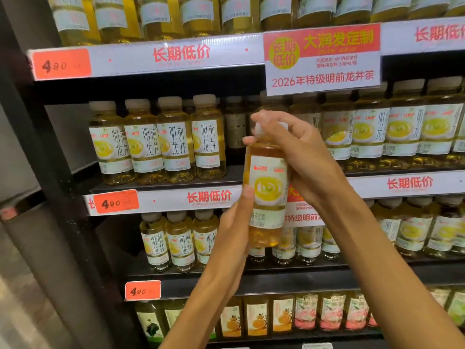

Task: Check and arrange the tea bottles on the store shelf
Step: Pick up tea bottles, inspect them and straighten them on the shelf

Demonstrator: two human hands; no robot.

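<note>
In the middle of the frame, both hands hold one tea bottle (268, 195) upright in front of the shelves. The right hand (302, 157) is curled around its cap and neck from above. The left hand (236, 222) grips the lower body, with the thumb pressed on the label. That label shows a yellow cup picture. The shelf bottles (156, 144) at centre left read 明前龙井. The orange price tag (61, 64) in the upper left says 4.90. The strip beside it reads 长期低价, and the hanging sign (323, 59) in the upper right reads 2026年特级明前龙井茶.
</note>
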